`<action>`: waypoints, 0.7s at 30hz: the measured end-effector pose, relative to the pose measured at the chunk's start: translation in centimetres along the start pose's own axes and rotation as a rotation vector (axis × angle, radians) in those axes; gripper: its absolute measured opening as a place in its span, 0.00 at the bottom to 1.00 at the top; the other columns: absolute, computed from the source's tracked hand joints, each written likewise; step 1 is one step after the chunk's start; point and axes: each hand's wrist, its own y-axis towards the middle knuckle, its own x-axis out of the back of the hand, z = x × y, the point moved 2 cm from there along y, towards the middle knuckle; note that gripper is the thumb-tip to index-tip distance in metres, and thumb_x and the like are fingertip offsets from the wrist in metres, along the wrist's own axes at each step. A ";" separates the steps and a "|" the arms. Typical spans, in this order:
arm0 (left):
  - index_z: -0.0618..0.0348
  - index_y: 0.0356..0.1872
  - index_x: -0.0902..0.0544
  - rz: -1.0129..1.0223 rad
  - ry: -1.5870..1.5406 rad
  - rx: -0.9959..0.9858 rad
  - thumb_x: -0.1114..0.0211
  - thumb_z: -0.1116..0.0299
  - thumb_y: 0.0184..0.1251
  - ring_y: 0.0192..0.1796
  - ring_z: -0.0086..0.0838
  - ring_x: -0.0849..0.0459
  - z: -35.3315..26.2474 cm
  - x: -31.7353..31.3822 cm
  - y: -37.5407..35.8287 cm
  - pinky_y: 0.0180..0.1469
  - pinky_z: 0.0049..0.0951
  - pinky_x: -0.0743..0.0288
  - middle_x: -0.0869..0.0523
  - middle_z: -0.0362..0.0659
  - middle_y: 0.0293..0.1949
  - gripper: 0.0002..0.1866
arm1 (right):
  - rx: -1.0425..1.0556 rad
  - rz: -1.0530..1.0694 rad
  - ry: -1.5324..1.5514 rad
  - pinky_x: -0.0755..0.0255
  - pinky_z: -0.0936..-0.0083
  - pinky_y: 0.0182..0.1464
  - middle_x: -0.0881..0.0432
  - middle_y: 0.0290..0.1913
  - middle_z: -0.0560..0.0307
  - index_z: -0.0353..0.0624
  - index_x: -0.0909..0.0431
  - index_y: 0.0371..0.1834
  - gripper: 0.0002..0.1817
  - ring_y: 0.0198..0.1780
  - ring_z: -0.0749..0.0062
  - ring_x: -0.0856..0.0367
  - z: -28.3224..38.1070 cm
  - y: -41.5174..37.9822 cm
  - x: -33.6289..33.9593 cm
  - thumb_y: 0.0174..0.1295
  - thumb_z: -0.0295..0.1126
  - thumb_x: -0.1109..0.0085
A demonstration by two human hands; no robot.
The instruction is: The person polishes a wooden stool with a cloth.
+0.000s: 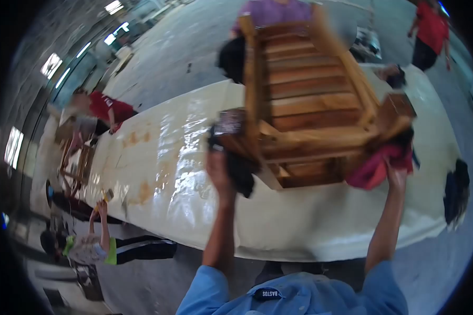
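Note:
A slatted brown wooden chair (310, 100) is held up over the plastic-covered table (194, 210). My left hand (219, 170) grips a black cloth (239, 173) pressed against the chair's left side. On the other side, my right hand (397, 173) is closed on a red-pink cloth (370, 169) against the chair's lower right corner. Parts of my fingers are hidden by the cloths. A person in purple (284, 11) stands behind the chair, largely covered by it.
A dark cloth (456, 191) lies at the table's right edge. People in red stand at the upper right (431, 34) and left (108, 109). Another person (89, 249) holds a brush at the lower left, near another wooden chair (79, 163).

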 end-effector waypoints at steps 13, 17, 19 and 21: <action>0.68 0.53 0.28 -0.199 0.429 -0.217 0.40 0.69 0.67 0.51 0.37 0.24 5.3 0.7 -4.8 0.56 0.35 0.31 0.24 0.51 0.48 0.17 | -0.058 -0.126 0.567 0.23 0.69 0.47 0.16 0.43 0.59 0.42 0.20 0.48 0.16 0.41 0.69 0.19 4.1 -5.8 -6.7 0.57 0.31 0.30; 0.63 0.41 0.25 -0.030 0.291 0.045 0.46 0.72 0.71 0.42 0.32 0.22 6.5 0.3 -8.7 0.50 0.31 0.28 0.21 0.45 0.35 0.05 | -0.179 -0.285 0.964 0.21 0.68 0.45 0.19 0.41 0.60 0.42 0.23 0.52 0.15 0.34 0.69 0.19 0.9 -7.8 -7.5 0.63 0.34 0.40; 0.59 0.25 0.21 -0.029 0.436 -0.233 0.51 0.71 0.74 0.38 0.25 0.23 6.4 0.1 -9.6 0.47 0.27 0.29 0.19 0.39 0.29 0.15 | -0.438 -0.323 1.530 0.23 0.64 0.50 0.21 0.39 0.60 0.41 0.25 0.55 0.17 0.34 0.71 0.20 1.6 -6.3 -7.4 0.68 0.39 0.49; 0.59 0.24 0.21 -0.012 0.274 -0.099 0.51 0.72 0.73 0.37 0.29 0.22 2.0 -1.2 -7.1 0.47 0.27 0.29 0.19 0.41 0.30 0.16 | -0.588 -0.206 1.807 0.23 0.63 0.53 0.22 0.38 0.61 0.41 0.26 0.57 0.19 0.33 0.72 0.21 3.0 -5.6 -8.2 0.71 0.41 0.53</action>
